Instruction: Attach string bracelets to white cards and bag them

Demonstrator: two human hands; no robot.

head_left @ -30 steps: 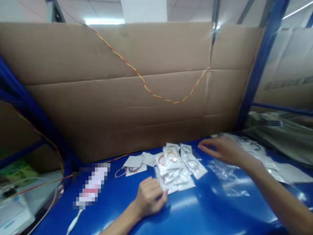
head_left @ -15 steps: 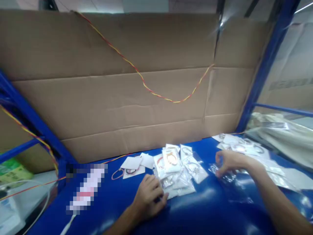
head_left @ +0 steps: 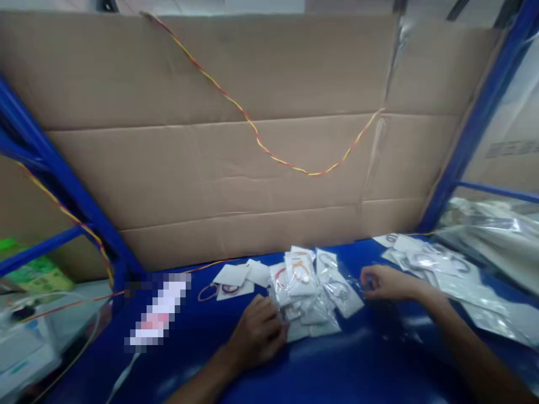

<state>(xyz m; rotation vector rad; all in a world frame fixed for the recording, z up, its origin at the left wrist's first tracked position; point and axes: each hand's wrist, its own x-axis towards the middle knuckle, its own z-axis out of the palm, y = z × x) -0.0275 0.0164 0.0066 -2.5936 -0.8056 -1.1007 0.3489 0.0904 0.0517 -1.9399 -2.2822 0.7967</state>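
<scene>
My left hand [head_left: 259, 331] rests on the blue surface with its fingers curled, against the near left edge of a pile of small clear bags [head_left: 309, 303]. Whatever its fingertips hold, if anything, is hidden. The bags contain white cards with thin loops in orange, red and pale colours. Just right of the pile, my right hand [head_left: 385, 281] is closed in a pinch. Clear plastic shows near its fingertips, but I cannot make out what is gripped. Left of the pile lie loose white cards [head_left: 231, 275] and a pinkish loop [head_left: 208, 292].
More bagged cards [head_left: 438, 264] spread along the right side, beyond my right forearm. A cardboard sheet [head_left: 269, 168] stands behind, with a red-yellow twisted wire [head_left: 311, 174] hanging across it. Blue frame posts [head_left: 80, 185] flank the blue surface [head_left: 337, 370]. A blurred-out white object [head_left: 162, 311] lies left.
My right hand has moved left towards the pile, and its fingers have closed together. The crumpled clear plastic under it no longer shows there. My left hand stays beside the pile; the view has shifted slightly.
</scene>
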